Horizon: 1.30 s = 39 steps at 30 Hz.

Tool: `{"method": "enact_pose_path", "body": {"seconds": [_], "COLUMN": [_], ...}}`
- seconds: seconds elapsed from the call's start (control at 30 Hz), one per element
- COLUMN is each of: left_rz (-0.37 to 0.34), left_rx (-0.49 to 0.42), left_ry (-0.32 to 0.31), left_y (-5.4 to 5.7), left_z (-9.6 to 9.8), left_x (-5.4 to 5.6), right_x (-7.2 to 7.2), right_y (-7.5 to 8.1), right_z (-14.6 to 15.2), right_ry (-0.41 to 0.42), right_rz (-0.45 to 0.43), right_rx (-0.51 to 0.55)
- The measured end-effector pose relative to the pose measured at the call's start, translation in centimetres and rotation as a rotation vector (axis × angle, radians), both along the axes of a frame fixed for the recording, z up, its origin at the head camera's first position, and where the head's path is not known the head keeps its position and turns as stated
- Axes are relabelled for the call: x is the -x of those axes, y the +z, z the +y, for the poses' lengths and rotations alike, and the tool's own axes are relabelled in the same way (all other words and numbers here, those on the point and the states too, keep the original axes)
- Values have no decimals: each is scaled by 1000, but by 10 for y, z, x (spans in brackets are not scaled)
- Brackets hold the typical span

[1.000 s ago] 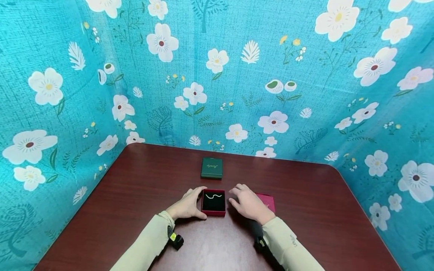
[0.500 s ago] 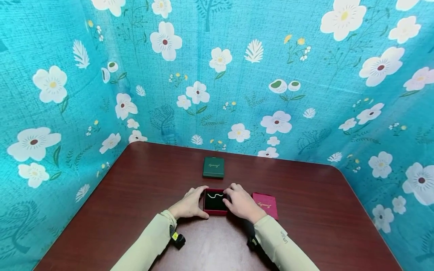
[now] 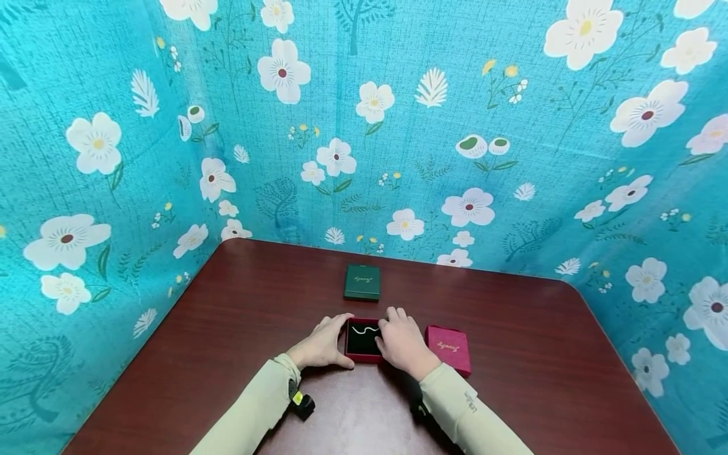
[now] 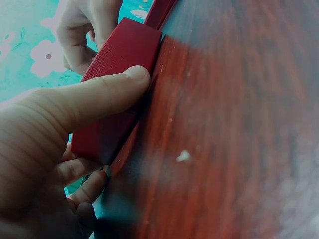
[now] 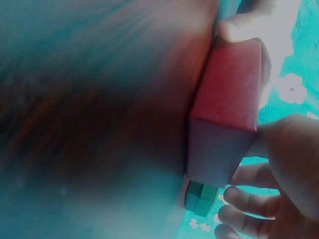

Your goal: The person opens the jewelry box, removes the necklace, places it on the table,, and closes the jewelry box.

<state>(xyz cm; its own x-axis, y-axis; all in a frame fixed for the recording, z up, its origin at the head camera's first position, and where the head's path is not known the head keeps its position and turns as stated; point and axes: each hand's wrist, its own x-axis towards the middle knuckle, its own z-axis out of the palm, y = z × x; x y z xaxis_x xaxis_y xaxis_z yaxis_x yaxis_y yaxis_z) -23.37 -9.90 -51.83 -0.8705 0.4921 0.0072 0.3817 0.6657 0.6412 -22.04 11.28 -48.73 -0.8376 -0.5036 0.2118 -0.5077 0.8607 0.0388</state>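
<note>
Right hand [image 3: 402,341]: ok, so this is your big mover. A second ago it hung off to the side, well apart from the red box [image 3: 364,358]; now its fingers are right at the box's right edge, by one end of the pale chain [image 3: 364,330]. Thumb and fingertips are too hidden to say whether you've pinched anything, so can't tell.
Left hand [image 3: 321,344]: same spot as before, gripping the box from its left side, thumb along the near wall, fingers round toward the far corner. I'd call that your steadying hand.
Red box: sits lidless on the table [image 3: 256,297], in front of you between both hands, and hasn't really budged.
Chain: wavy strand across the upper part of the black pad [image 3: 359,346], inside the box. Looks like fine work at that right end imo, and a brush could knock it crooked.
Red lid [image 3: 448,349]: lying right of your right hand, now uncovered; that hand was partly hiding it earlier.
Green box [image 3: 362,282]: farther back, closed, untouched, gold script on top.
Curtain [image 3: 364,158]: blue floral backdrop behind everything.
</note>
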Motion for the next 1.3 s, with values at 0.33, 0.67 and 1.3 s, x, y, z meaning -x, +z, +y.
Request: {"method": "enact_pose_path", "body": {"seconds": [0.33,0.67,1.3], "left_rz": [10,79,78], "left_rx": [-12,14,40], "left_ry": [-8,-8,2], "left_y": [-1,-5,-1], "left_z": [1,3,5], "left_x": [-1,0,1], "right_x": [0,6,9], "right_y": [-1,-5,-2], "right_z": [0,0,10], "right_ry": [-4,4,25], "right_rz": [-65,-133,-179], "right_rx": [38,70,262]}}
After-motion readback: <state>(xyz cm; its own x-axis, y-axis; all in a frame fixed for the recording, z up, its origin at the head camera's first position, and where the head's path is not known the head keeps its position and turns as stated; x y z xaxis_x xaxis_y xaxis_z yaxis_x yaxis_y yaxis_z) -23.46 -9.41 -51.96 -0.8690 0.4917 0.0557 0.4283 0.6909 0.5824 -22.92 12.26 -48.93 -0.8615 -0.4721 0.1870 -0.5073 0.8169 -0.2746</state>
